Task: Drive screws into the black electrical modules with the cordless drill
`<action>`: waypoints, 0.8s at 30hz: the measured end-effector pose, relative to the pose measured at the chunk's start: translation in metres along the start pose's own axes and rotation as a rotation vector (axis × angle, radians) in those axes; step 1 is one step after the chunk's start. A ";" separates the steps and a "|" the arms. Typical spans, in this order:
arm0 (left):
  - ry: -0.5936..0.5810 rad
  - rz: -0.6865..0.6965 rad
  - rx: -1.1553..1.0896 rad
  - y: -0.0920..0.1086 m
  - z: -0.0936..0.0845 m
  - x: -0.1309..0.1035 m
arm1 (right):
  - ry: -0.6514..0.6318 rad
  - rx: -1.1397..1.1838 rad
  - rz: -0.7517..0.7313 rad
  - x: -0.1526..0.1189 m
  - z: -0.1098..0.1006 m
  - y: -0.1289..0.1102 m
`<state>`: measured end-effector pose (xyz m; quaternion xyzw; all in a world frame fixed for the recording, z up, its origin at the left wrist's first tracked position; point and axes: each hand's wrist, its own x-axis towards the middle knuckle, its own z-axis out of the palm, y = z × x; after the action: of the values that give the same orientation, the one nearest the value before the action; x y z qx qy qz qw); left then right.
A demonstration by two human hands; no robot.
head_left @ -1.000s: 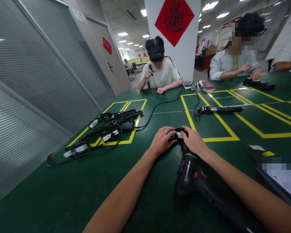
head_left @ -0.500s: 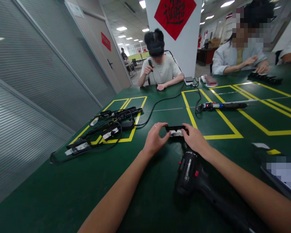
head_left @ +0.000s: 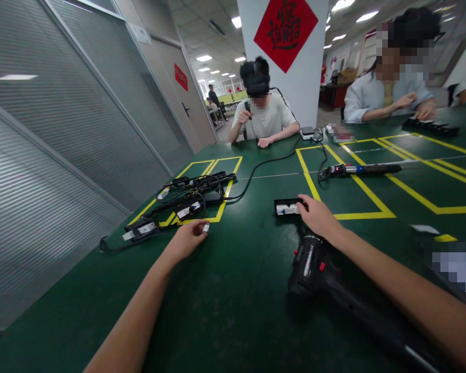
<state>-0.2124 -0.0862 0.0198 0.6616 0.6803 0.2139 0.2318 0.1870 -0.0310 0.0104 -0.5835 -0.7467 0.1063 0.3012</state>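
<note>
My left hand (head_left: 188, 239) is out to the left over the table, its fingertips closed on a small white piece (head_left: 205, 227) whose kind is too small to make out. A short black plastic housing (head_left: 278, 211) with white and blue parts inside lies in front of me. At its right end, my right hand (head_left: 314, 213) grips it between thumb and fingers. Just below that hand rests a black cordless drill (head_left: 307, 264) with red buttons, its nose close to the housing and its handle running toward the lower right under my forearm.
Black power strips and cables (head_left: 194, 199) lie within yellow tape at the left. A pen-shaped electric screwdriver (head_left: 367, 169) lies at the right, farther back. Two people (head_left: 264, 114) sit across the green table (head_left: 233, 300). A dark tray-like object (head_left: 450, 274) stands at the right edge.
My left hand has left the housing and moved left with the small white piece in its fingers. My right hand stays on the housing. The view has shifted slightly.
</note>
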 end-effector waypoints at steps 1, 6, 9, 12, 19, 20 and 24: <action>0.028 0.001 0.107 -0.004 -0.002 0.001 | 0.001 -0.010 -0.003 0.000 0.000 0.000; -0.037 -0.004 0.298 -0.007 -0.005 0.003 | 0.018 -0.065 -0.023 -0.001 -0.001 0.000; -0.016 0.009 0.369 -0.003 -0.005 -0.001 | 0.066 -0.114 -0.035 -0.003 -0.003 -0.005; 0.095 0.122 0.428 0.014 0.001 -0.006 | 0.112 -0.166 -0.089 -0.007 -0.008 -0.013; 0.140 0.560 0.336 0.113 0.054 0.010 | -0.038 -0.230 -0.249 -0.003 -0.010 -0.011; 0.137 0.624 0.300 0.127 0.066 0.017 | -0.054 -0.232 -0.254 -0.001 -0.009 -0.008; 0.032 0.810 0.136 0.160 0.114 0.051 | -0.093 -0.240 -0.268 0.004 -0.005 0.001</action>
<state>-0.0168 -0.0313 0.0224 0.8863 0.3809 0.2527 0.0741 0.1901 -0.0286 0.0156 -0.5051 -0.8381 0.0023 0.2061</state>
